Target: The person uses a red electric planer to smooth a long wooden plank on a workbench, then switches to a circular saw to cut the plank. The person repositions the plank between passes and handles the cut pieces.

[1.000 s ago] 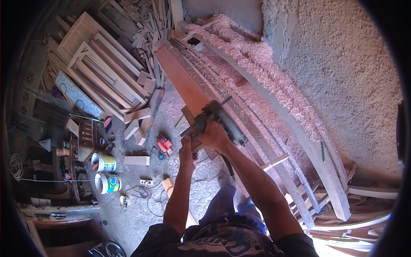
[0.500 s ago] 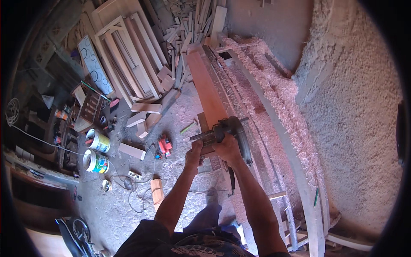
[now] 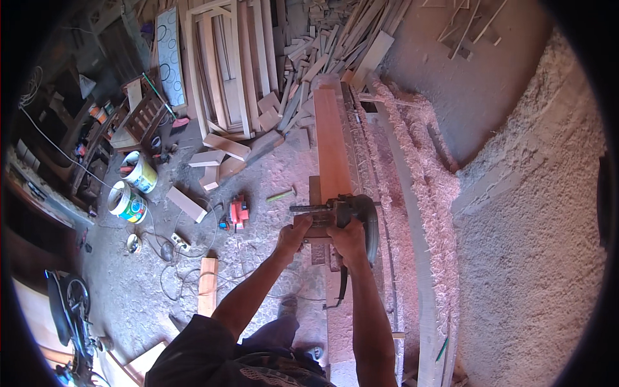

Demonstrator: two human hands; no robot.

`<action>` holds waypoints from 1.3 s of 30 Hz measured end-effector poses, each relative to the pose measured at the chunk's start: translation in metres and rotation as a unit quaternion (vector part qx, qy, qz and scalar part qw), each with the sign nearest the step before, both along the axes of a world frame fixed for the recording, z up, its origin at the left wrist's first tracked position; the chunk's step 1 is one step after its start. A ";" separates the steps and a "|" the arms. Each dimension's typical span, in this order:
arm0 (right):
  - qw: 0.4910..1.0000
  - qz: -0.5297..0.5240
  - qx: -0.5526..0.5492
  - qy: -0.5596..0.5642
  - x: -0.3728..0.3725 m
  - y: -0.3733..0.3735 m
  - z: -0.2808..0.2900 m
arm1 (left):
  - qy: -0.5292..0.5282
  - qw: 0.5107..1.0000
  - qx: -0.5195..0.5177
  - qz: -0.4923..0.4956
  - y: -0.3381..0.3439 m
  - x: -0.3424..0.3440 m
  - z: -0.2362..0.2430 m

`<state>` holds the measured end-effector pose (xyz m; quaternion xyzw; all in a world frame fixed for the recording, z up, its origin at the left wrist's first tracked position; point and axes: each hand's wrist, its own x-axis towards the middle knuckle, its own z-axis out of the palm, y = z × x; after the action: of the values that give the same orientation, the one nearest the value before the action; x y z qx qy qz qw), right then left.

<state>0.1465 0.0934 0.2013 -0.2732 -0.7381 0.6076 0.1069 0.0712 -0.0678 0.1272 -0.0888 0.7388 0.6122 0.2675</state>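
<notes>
A dark circular saw rests on a long reddish-brown plank, which runs away from me on top of a bench. My right hand is wrapped round the saw's rear handle. On the left, my left hand grips the edge of the saw's flat base, beside the dark bar that sticks out sideways. The saw's body covers the blade, so I cannot see where it meets the wood. A black power cord hangs down behind the tool.
Pinkish shavings cover the beams on the right, beside a rough wall. On the floor at left lie a red power tool, a hammer, wood blocks, buckets and looping cables. Frames and scrap wood stack up at the back.
My view has turned, so the plank now appears more upright and the floor things have shifted left. Both hands keep their grip on the circular saw.
</notes>
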 end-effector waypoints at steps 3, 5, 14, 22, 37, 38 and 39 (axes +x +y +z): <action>1.000 0.010 0.014 -0.020 -0.008 0.006 -0.001 | 0.004 1.000 0.000 0.006 0.005 -0.008 0.001; 1.000 0.003 0.022 -0.019 -0.015 0.010 -0.007 | 0.003 1.000 0.001 0.002 0.008 -0.014 0.001; 1.000 0.005 0.004 -0.030 -0.040 0.017 -0.005 | -0.009 1.000 0.015 -0.004 0.015 -0.042 -0.004; 0.999 0.002 -0.035 -0.015 -0.055 0.018 0.002 | -0.006 1.000 0.020 -0.012 0.019 -0.058 0.001; 0.999 0.019 -0.014 -0.025 -0.092 0.034 -0.015 | 0.003 1.000 0.019 -0.023 0.027 -0.098 -0.022; 0.999 0.023 -0.020 -0.034 -0.095 0.034 -0.013 | 0.009 1.000 0.015 -0.016 0.027 -0.100 -0.023; 0.999 0.021 -0.019 -0.032 -0.096 0.037 -0.016 | 0.014 1.000 0.013 -0.013 0.031 -0.101 -0.020</action>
<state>0.0507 0.1303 0.1857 -0.2791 -0.7347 0.6149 0.0652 -0.0297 -0.0372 0.1075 -0.0671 0.7355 0.6194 0.2663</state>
